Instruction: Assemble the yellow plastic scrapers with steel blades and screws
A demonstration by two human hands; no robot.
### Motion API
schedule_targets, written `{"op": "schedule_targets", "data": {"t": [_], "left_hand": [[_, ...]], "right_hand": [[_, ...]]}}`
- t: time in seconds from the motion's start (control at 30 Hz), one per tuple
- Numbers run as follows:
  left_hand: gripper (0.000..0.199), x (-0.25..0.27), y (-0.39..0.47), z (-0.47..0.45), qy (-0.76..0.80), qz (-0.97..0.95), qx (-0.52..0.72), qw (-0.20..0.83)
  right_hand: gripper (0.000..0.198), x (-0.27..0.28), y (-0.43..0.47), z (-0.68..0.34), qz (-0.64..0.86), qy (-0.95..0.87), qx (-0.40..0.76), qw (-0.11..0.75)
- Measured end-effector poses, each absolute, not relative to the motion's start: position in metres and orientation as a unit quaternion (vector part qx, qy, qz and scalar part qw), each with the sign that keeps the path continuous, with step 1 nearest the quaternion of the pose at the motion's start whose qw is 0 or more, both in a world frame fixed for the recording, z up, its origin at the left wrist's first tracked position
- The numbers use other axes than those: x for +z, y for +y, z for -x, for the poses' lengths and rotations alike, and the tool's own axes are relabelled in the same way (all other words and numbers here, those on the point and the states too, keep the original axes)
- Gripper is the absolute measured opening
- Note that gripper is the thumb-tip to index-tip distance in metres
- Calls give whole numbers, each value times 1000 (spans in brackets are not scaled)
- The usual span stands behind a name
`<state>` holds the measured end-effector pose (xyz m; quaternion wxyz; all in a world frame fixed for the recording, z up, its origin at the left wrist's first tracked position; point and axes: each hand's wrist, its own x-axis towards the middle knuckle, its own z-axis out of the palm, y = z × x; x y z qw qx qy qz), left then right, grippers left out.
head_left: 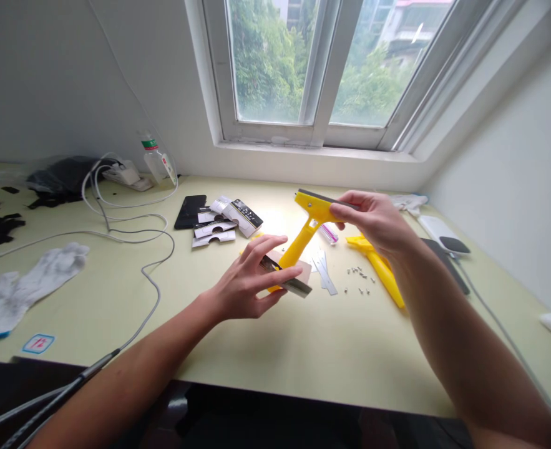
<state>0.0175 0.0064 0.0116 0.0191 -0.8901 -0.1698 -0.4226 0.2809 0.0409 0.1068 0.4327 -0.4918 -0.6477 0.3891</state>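
Note:
My right hand (366,218) grips one end of the wide head of a yellow scraper (298,240), which has a dark strip along its top edge. The scraper is tilted, its handle slanting down to my left hand (251,277). That hand is closed on a thin, flat dark-and-silver piece (296,287) lying across the handle's lower end; whether its fingers also grip the handle I cannot tell. Loose flat metal blades (324,273) lie behind on the table. Under my right forearm rests a second yellow scraper (385,277), with several small screws (359,272) beside it.
Printed card sleeves (214,229) and a black phone (191,212) lie toward the back. Grey-white cables (156,274) run over the table's left side, near a white glove (36,284) and a plastic bottle (158,162). A white device (443,234) is at the right.

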Motion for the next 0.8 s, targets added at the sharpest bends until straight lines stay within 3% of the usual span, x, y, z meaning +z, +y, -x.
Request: {"op": "schedule_targets", "data": {"t": [0.37, 0.6, 0.8], "left_hand": [[45, 14, 4, -15, -209, 845, -475, 129], [40, 20, -1, -16, -227, 796, -535, 171], [43, 23, 3, -13, -248, 778, -558, 150]], "right_hand": [[35, 75, 37, -242, 435, -684, 467, 354], [28, 76, 30, -235, 424, -738, 409, 330], [38, 76, 19, -227, 386, -694, 508, 333]]}}
